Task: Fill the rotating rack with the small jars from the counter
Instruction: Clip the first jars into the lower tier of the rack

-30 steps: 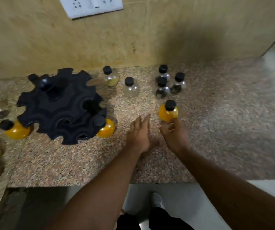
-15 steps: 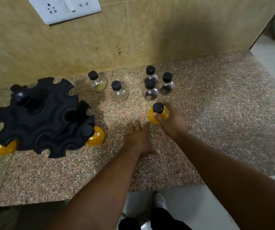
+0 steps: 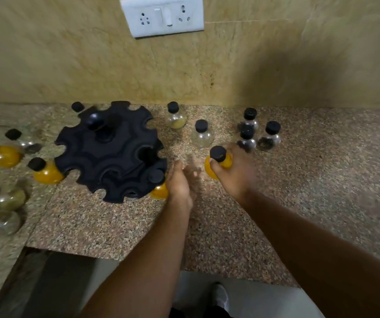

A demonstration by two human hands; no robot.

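A black rotating rack (image 3: 112, 150) with scalloped slots stands on the granite counter (image 3: 321, 180). One yellow jar (image 3: 159, 190) sits in its front right slot. My right hand (image 3: 234, 175) is closed around another yellow-filled jar (image 3: 216, 164) with a black cap, held just right of the rack. My left hand (image 3: 179, 182) is empty, fingers apart, next to the rack's right edge. Two clear jars (image 3: 201, 136) and three dark-filled jars (image 3: 269, 138) stand behind my hands.
Several more jars, yellow (image 3: 47, 171) and pale ones (image 3: 3, 198), lie or stand to the left of the rack. A wall socket (image 3: 162, 16) is on the tiled wall behind. The counter's front edge (image 3: 138, 255) drops to the floor, where a shoe (image 3: 220, 297) shows.
My right hand has closed around the yellow jar and lifted it slightly to the left. My left hand has moved toward the rack. The view has swung left, showing more jars.
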